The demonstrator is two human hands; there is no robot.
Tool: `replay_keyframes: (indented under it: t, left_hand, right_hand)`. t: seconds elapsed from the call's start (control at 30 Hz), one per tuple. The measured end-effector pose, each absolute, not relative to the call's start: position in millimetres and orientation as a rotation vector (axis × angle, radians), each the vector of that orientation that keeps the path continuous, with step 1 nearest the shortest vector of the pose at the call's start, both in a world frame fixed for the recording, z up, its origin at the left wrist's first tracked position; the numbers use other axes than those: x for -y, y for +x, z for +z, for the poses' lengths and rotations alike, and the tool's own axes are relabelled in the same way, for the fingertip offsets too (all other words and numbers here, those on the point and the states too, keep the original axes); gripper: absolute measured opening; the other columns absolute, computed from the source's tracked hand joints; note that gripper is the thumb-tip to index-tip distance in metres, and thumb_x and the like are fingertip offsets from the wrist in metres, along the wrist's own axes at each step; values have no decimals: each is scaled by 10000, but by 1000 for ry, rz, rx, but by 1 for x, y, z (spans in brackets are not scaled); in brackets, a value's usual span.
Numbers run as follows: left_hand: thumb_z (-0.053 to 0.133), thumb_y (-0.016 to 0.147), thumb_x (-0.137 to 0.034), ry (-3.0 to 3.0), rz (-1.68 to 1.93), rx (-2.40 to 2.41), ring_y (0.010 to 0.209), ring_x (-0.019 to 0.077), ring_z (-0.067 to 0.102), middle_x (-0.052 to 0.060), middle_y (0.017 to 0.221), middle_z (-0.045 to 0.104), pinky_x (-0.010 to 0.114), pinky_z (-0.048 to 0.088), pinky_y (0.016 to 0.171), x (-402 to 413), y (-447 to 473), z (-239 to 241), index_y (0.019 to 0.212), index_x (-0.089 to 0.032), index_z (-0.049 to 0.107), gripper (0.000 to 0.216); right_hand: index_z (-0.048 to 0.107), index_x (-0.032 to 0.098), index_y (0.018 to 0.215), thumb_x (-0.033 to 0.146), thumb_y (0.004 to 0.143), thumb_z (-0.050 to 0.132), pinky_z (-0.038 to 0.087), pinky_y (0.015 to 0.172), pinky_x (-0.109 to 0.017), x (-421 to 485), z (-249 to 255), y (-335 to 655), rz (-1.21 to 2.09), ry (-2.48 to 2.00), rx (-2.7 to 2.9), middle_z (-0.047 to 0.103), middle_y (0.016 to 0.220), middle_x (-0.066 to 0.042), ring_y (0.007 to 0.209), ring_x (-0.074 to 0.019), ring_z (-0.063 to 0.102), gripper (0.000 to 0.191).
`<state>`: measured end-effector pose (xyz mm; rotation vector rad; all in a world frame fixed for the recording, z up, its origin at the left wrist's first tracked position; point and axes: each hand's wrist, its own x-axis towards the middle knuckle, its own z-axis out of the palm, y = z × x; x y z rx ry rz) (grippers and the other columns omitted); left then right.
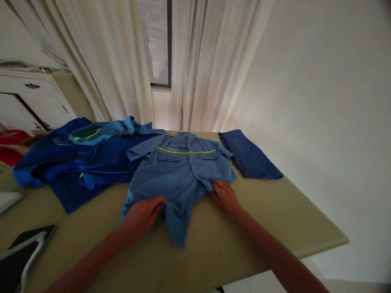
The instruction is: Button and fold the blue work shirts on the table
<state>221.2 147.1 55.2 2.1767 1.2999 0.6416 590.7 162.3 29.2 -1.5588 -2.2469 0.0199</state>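
A light blue work shirt (180,171) with a yellow-green chest stripe lies face up in the middle of the olive table (259,219), collar away from me. My left hand (145,213) rests on its lower left hem, fingers curled onto the cloth. My right hand (224,196) presses on the lower right edge of the shirt, fingers bent over a fold of fabric there. Whether either hand pinches the cloth is hard to tell.
A heap of darker blue garments (82,158) lies to the left. A folded dark blue piece (249,156) sits at the right rear. A black tablet-like object (21,256) lies at the front left. Curtains (195,61), a window and a white cabinet (27,97) stand behind.
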Motion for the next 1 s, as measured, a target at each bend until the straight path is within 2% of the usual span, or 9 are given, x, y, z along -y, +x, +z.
replay_keyframes:
  t: [0.17,0.3,0.4,0.47,0.6,0.7,0.77,0.87,1.0]
  left_hand:
    - [627,864,-556,1457,1204,-1302,832,259,736,61,931,768,369,589,752,-210,211,119,1145,-196,676,460]
    - [679,797,-407,1884,1149,-1550,974,302,727,104,1107,752,438,574,897,-225,208,127,1330,-190,598,581]
    - [633,849,-343,2291,1012,-1558,1204,338,640,153,1368,639,501,507,1046,-200,213,96,1460,-202,487,644]
    - [651,884,-382,2477,953,-1590,1280,361,571,156,1429,586,538,464,1087,-173,215,67,1432,-226,519,584]
    - [648,942,-458,2741,682,-1474,1176,339,607,131,1295,659,511,492,1013,-140,214,25,1284,-239,646,406]
    - [620,963,-433,2804,497,-1442,1155,341,620,142,1286,678,501,512,969,-147,217,19,1273,-208,679,387]
    - [570,980,-328,2785,429,-1470,1112,331,640,148,1239,699,490,521,943,-159,222,26,1172,-202,729,280]
    - [489,996,-232,2647,410,-1340,977,270,675,100,1016,741,425,526,907,-164,220,51,974,-216,763,276]
    - [534,1017,-442,2259,424,-1159,923,198,691,18,998,761,289,537,859,-138,179,90,1043,-271,773,295]
  right_hand:
    - [602,217,883,440,1055,417,487,724,-341,-217,103,600,128,-1494,1798,647,777,-43,730,-214,611,337]
    - [634,192,1023,525,1049,431,488,795,-360,-234,144,604,102,-1483,1626,696,882,-68,817,-217,632,391]
    - [650,198,1109,559,1050,444,499,905,-399,-210,126,595,26,-1477,1684,702,1011,-100,955,-247,645,419]
    - [658,208,1133,603,1026,499,485,991,-436,-183,97,589,-55,-1501,1789,682,1117,-127,1083,-286,624,439]
    - [625,184,1227,651,950,617,508,958,-467,-146,43,589,-86,-1788,1912,664,1124,-158,1064,-339,620,544]
    - [580,145,1338,570,969,616,500,958,-476,-148,29,599,-185,-1989,1874,650,1200,-197,1099,-365,608,564]
    - [564,137,1387,421,988,601,508,914,-448,-155,34,607,-172,-2102,1874,661,1196,-197,1066,-351,631,491]
    - [655,156,1287,188,966,511,513,863,-392,-156,56,621,-75,-2137,1929,708,1095,-155,977,-299,675,354]
    - [740,182,1126,211,970,474,523,837,-356,-121,97,637,-57,-1850,1967,728,1006,-112,909,-250,684,309]
